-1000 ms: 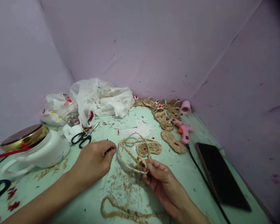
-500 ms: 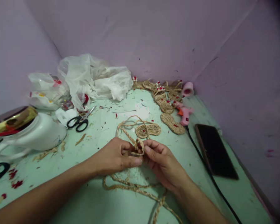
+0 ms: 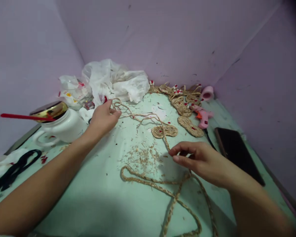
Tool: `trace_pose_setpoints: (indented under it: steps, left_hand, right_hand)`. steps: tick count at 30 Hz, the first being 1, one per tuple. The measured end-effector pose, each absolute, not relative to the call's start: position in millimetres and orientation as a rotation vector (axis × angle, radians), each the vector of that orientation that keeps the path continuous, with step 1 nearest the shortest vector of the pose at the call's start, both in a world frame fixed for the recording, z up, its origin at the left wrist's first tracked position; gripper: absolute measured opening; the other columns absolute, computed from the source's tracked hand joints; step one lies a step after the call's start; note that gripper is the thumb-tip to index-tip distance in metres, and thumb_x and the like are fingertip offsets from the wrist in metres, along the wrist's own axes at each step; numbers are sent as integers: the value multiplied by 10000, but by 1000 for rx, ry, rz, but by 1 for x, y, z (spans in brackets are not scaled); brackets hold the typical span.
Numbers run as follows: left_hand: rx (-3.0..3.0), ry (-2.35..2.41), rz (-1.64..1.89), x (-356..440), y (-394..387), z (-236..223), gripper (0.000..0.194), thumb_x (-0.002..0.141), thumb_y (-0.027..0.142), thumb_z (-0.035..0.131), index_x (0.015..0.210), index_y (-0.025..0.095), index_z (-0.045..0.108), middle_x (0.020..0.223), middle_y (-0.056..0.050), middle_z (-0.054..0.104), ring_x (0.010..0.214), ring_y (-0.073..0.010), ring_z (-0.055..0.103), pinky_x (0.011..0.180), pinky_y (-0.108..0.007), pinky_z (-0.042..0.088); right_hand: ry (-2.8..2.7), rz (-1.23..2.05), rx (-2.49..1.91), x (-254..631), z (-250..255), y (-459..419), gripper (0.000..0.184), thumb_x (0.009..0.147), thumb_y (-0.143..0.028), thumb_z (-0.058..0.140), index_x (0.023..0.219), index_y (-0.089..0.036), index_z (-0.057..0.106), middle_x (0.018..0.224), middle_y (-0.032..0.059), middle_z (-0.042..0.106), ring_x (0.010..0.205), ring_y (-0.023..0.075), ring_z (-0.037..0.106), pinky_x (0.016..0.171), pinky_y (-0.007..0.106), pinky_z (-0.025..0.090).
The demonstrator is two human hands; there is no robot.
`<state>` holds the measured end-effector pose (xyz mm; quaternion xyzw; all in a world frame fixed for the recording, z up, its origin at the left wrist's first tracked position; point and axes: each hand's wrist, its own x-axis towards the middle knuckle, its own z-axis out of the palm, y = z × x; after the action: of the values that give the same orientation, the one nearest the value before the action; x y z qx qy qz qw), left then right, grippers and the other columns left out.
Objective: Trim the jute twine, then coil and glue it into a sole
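My left hand (image 3: 105, 115) reaches out to the far left with its fingers curled. It closes on part of a thin braided straw cord (image 3: 148, 115), which loops beside the fingertips. Towards the right, my right hand (image 3: 199, 161) pinches the same cord between thumb and fingers above the table. More cord lies in long loose loops in front of me. A coiled straw sole shape (image 3: 171, 131) with a small red mark rests beyond my right hand. Behind my left hand shows a dark bit, perhaps a scissors handle; the rest is hidden.
Finished straw slippers (image 3: 180, 105) line the back right, beside a pink glue gun (image 3: 204, 118) and a pink tape roll (image 3: 207, 93). A phone (image 3: 236, 153) lies at right. White plastic bags (image 3: 128, 84) and a white teapot-like pot (image 3: 69, 126) stand left. Straw scraps (image 3: 143, 156) litter the middle.
My hands were together at a small bunch of cord. The left has moved away forward and left, stretching the cord out; the right has moved right. My view has shifted slightly left.
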<state>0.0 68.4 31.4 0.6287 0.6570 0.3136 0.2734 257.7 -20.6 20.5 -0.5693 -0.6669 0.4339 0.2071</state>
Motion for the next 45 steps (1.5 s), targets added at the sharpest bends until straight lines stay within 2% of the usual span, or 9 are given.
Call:
trace_pose_setpoints:
  steps: [4,9,13,18,25,30,33,37,45]
  left_hand:
    - [2325,1695,531,4,33,44,223,761,313,475,801,178,647,739,-13,629,690,-149,539,645,-263,379]
    - [2556,1052,-12,34,-17,50,141,743,197,468,691,203,599,680,3,614,627,-133,540,579,-236,375]
    - [2647,918,-236,50,-33,36,79,704,185,494,696,191,571,736,-35,608,653,-175,565,569,-271,394]
    - [2774,905,-312,58,-36,16,148,733,154,421,704,172,566,735,-76,596,628,-207,573,546,-305,402]
    - [2813,973,-327,62,-42,10,147,720,154,415,758,172,557,799,-81,601,610,-205,574,514,-298,369]
    - [2600,1270,-236,61,-50,19,230,817,264,328,869,194,541,688,-64,613,656,-225,590,568,-310,379]
    - [2492,1260,-182,67,-64,26,351,842,414,292,1044,195,478,774,-84,626,737,-255,603,624,-344,412]
    - [2504,1262,-357,82,-90,24,479,780,557,317,1014,174,487,844,-136,595,731,-335,601,619,-454,429]
    - [2611,1214,-471,92,-104,9,353,813,371,303,946,160,552,824,-118,555,672,-290,606,579,-444,457]
  right_hand:
    - [-2224,1029,-1721,277,24,-24,123,682,-209,582,755,-213,681,715,27,663,631,159,559,562,256,382]
    - [-2334,911,-1857,285,25,-26,114,627,-202,618,726,-214,673,706,36,659,622,169,550,533,256,353]
    - [-2417,818,-1921,278,30,-28,190,576,-167,627,754,-219,670,717,30,651,621,163,539,517,249,330]
    - [-2554,765,-1918,272,33,-28,312,521,-217,687,831,-241,663,752,15,650,652,167,538,516,243,315]
    - [-2587,734,-1950,267,30,-28,138,580,-216,619,703,-228,681,679,10,652,596,148,532,487,242,306]
    - [-2538,663,-1967,269,32,-27,135,610,-222,577,704,-211,673,692,27,652,607,149,538,498,240,321]
    - [-2536,672,-1961,269,32,-27,140,612,-229,578,711,-198,672,689,36,654,603,151,542,495,239,328]
    - [-2556,668,-1974,267,29,-25,154,597,-230,590,719,-190,677,697,44,662,601,155,549,466,233,318]
    - [-2573,628,-2043,266,31,-25,215,598,-245,597,791,-213,688,782,48,683,652,172,581,461,228,327]
